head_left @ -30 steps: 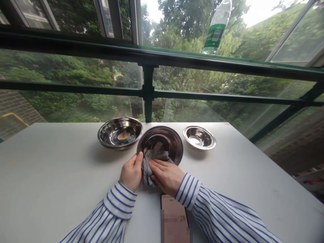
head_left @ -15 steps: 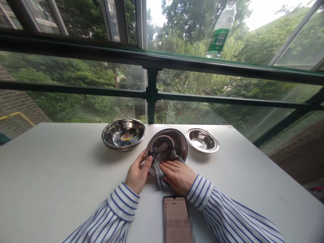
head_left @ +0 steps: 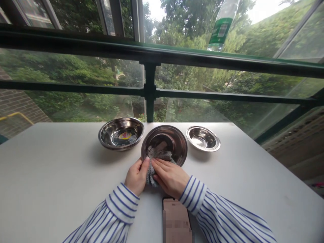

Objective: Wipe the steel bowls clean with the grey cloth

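Table [head_left: 63,175]: carrying three bowl positions in front of me.
Left bowl [head_left: 108,131]: sitting just beside my working spot, its sticker facing up.
Middle bowl [head_left: 180,145]: resting between its neighbours, seemingly leaning so its inside is facing me.
Small bowl [head_left: 207,143]: standing to the right, probably leaving my elbows room.
Phone [head_left: 176,212]: lying nearest me.
Right hand [head_left: 170,177]: I'm laying my fingers together, pressing cloth.
Left hand [head_left: 136,177]: I'm pinching the rim, likely steadying it.
Checked cloth [head_left: 151,170]: bunching against the near inner wall.
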Tool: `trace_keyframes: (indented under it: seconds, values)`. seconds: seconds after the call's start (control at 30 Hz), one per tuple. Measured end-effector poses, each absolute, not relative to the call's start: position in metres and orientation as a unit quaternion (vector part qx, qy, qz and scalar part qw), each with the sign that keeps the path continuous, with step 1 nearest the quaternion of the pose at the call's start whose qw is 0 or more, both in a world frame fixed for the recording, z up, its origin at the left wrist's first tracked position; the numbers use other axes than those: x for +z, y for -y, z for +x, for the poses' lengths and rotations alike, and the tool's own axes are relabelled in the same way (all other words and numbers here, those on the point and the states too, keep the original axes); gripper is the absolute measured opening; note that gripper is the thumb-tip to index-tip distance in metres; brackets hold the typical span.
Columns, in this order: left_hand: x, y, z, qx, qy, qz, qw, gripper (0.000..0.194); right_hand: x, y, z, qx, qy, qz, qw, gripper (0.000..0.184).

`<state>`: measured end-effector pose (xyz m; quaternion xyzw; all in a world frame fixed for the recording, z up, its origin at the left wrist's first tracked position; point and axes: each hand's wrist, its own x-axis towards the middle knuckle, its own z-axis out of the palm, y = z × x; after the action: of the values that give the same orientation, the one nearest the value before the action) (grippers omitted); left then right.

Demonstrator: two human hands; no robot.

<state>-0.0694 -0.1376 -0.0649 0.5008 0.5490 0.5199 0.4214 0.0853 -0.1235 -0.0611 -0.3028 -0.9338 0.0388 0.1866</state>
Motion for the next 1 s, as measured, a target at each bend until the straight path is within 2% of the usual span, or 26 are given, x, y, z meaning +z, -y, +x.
trace_keyframes:
  seconds: [0.17,0.27,0.53,0.83,1.0]
  values:
    - [-0.057,0.137,-0.071,0.499,-0.585,0.475,0.428,0.035,-0.052,0.117,0.116,-0.002,0.949,-0.301,0.089,0.043]
    - [-0.054,0.137,-0.068,0.503,-0.584,0.473,0.427,0.036,-0.047,0.117,0.126,-0.016,0.948,-0.31,0.065,0.041]
    - [-0.057,0.137,-0.072,0.515,-0.577,0.511,0.376,0.032,-0.056,0.122,0.074,0.023,0.937,-0.317,0.147,0.05]
    - [-0.053,0.137,-0.07,0.507,-0.573,0.485,0.423,0.036,-0.046,0.121,0.124,-0.035,0.952,-0.299,0.056,0.04]
    - [-0.054,0.135,-0.072,0.508,-0.572,0.508,0.395,0.033,-0.048,0.123,0.087,0.034,0.936,-0.319,0.145,0.047]
